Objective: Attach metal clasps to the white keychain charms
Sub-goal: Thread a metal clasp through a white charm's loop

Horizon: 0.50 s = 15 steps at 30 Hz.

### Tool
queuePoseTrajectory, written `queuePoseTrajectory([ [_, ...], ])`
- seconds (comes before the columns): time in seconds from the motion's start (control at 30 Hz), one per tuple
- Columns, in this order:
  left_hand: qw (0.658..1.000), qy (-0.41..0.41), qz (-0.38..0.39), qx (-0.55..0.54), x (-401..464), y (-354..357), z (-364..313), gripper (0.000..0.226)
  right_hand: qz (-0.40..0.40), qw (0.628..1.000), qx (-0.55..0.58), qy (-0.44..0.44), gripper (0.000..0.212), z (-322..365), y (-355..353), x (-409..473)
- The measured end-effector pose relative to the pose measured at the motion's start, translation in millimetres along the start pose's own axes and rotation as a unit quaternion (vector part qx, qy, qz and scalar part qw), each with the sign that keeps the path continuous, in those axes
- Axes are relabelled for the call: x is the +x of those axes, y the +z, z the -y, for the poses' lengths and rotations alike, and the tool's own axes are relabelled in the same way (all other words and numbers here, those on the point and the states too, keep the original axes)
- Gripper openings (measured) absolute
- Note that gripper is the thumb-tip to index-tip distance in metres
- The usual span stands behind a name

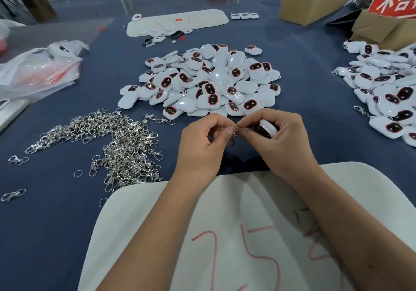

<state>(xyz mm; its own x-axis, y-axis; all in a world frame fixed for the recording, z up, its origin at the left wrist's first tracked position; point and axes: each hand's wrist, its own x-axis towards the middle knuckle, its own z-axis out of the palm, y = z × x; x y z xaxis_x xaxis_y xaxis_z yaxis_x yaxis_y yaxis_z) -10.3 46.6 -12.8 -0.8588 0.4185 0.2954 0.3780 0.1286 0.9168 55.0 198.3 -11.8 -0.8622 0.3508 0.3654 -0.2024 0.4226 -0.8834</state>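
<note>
Fingertips of both hands are meeting above the dark blue cloth tabletop (304, 61). Left hand (200, 146) is pinching a small silver metal clasp (234, 136); right hand (283, 142) is curling round a white rounded plastic charm with a red-rimmed dark oval window (267, 128), thumb and forefinger nipping the clasp's top. White foam board with red scrawl (258, 234) is lying under the forearms. Brown cardboard boxes (313, 5) are sitting at far right. Clasp-to-charm joint is hidden by fingers. Loose charms are piling centre (209, 81); finished ones right (387, 90); spare clasps left (117, 142).
</note>
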Motion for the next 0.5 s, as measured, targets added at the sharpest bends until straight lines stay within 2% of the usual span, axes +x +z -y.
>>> queuePoseTrajectory([
  [0.17,1.0,-0.005,0.003,-0.031,0.9,-0.4,1.9,0.009,0.009,0.999,0.033,0.012,0.018,-0.2,-2.4,1.1],
  [0.33,0.999,-0.001,0.009,-0.048,1.3,-1.2,5.3,0.017,0.008,0.998,0.05,0.03,0.015,-1.9,-3.0,2.3],
  [0.5,0.998,-0.001,0.012,-0.064,1.5,-0.5,4.9,0.013,0.015,0.997,0.061,0.033,0.013,-3.8,-4.3,2.6],
])
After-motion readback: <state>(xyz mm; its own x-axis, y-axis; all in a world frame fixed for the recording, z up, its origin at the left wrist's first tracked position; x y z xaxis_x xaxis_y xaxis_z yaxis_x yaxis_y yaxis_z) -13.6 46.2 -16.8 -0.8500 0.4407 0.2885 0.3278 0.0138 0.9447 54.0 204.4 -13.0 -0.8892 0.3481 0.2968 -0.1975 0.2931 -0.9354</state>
